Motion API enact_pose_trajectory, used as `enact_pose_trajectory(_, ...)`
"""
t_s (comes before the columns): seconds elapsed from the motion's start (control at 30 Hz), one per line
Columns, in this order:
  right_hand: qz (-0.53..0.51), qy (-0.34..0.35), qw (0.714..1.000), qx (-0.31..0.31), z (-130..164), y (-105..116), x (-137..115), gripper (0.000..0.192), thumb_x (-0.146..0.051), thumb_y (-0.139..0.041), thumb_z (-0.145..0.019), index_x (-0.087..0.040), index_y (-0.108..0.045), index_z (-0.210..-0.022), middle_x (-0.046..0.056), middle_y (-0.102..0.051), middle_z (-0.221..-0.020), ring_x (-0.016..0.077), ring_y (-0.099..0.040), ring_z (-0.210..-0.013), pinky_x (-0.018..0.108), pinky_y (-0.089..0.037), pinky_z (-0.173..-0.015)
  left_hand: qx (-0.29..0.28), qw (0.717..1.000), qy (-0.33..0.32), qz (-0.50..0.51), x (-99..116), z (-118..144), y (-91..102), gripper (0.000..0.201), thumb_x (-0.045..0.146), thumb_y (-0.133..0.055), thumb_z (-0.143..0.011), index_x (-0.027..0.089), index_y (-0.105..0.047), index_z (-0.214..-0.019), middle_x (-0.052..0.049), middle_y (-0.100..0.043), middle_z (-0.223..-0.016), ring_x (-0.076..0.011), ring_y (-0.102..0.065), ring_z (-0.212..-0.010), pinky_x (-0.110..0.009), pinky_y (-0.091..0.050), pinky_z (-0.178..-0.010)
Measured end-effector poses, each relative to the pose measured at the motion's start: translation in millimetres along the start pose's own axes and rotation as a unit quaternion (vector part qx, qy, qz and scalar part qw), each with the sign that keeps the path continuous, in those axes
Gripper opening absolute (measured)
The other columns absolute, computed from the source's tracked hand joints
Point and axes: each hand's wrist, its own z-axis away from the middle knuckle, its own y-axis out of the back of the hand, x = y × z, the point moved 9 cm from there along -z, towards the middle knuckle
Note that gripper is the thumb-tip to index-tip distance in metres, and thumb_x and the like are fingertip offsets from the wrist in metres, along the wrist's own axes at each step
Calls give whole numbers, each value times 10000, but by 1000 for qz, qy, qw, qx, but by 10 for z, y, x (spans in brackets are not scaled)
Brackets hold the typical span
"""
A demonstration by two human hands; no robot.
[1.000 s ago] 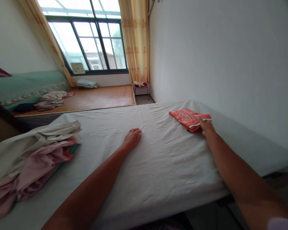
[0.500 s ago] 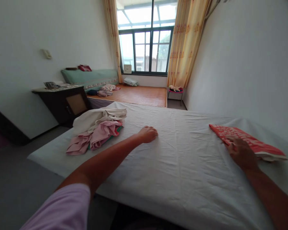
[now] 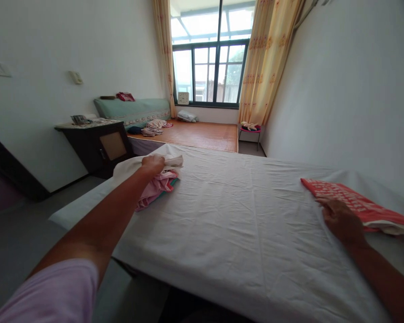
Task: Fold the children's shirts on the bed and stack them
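Left hand (image 3: pixel 154 162) has reached the clothes pile (image 3: pixel 156 179), now gripping it.

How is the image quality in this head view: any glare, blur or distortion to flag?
Head view: the window is blown out, its upper panes nearly white; daylight falls softly on the white sheet, without hard shadows. Wide-angle stretch bends the walls and lengthens both forearms. The left hand on the clothes pile is slightly soft; the right hand is sharper.

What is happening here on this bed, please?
A person leans over a bed covered with a white sheet. The left hand is on a pile of cream and pink clothes, seemingly gripping it. The right hand rests flat beside a folded red patterned cloth, touching its edge.
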Motion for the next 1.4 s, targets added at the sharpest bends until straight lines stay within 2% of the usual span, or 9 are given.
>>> enact_pose_trajectory(0.13,-12,22,1000,-9,8,11,-128,301,-214,-412,-806,-299,-614,-1014,64,-692,-1089,268,-636,-1031,408,-493,-922,25,999,12,-21,57,-28,158,328,417,-523,-806,184,-692,-962,-181,-680,-1079,-342,-608,-1023,-430,-450,-835)
enact_pose_trajectory(0.27,-46,14,999,-8,-37,-8,-240,280,-213,-425,-811,-291,-635,-978,52,-701,-1075,258,-649,-1014,421,-507,-910,159,986,-4,50,292,-114,726,303,370,-461,-855,168,-682,-895,-137,-695,-942,-281,-621,-921,-357,-441,-805)
enact_pose_trajectory(0.37,-101,21,994,-24,-134,-61,-510,261,-204,-441,-805,-266,-648,-952,52,-700,-1077,247,-645,-1035,432,-498,-938,254,946,-78,185,818,-118,1112,315,326,-428,-884,125,-669,-853,-96,-676,-823,-214,-599,-817,-299,-427,-766)
enact_pose_trajectory(0.43,-148,27,988,-44,-242,-95,-773,247,-202,-448,-809,-255,-652,-939,49,-693,-1091,241,-632,-1063,450,-478,-971,275,900,-162,298,1338,-17,1196,351,324,-396,-909,101,-663,-859,-58,-650,-764,-165,-568,-733,-262,-419,-709)
enact_pose_trajectory(0.57,-272,-56,957,-85,-532,-224,-1146,341,-275,-471,-848,-238,-582,-1169,96,-619,-1237,232,-637,-1026,404,-554,-831,124,837,-327,422,2516,458,706,329,329,-424,-904,124,-682,-905,5,-632,-702,-130,-551,-664,-219,-415,-629)
enact_pose_trajectory(0.7,-381,-143,908,-102,-645,-485,-1263,661,-399,-592,-801,-223,-375,-1400,142,-503,-1388,255,-620,-1063,386,-567,-785,3,846,-356,398,3048,1038,-152,305,336,-454,-910,192,-700,-1020,-6,-699,-819,-157,-612,-741,-240,-461,-691)
enact_pose_trajectory(0.8,-405,-145,893,-132,-537,-708,-1312,572,-380,-610,-780,-223,-492,-1318,108,-600,-1288,277,-587,-1131,429,-508,-915,-37,861,-373,345,3073,1281,-630,306,331,-436,-927,223,-708,-1015,-29,-716,-902,-187,-637,-843,-265,-481,-766)
enact_pose_trajectory(0.87,-389,-151,897,-146,-435,-801,-1297,508,-359,-613,-769,-206,-557,-1251,114,-649,-1211,300,-602,-1108,451,-486,-935,-39,865,-388,316,3019,1333,-782,314,336,-420,-940,230,-709,-1002,-40,-714,-966,-195,-632,-927,-279,-478,-841)
enact_pose_trajectory(1.4,-393,-130,894,-171,-373,-840,-1070,396,-319,-596,-753,-190,-675,-1119,101,-709,-1115,310,-659,-1025,388,-527,-871,-15,884,-386,263,2837,1147,-881,279,205,-491,-876,246,-705,-1052,-42,-677,-1152,-211,-574,-1105,-343,-438,-974)
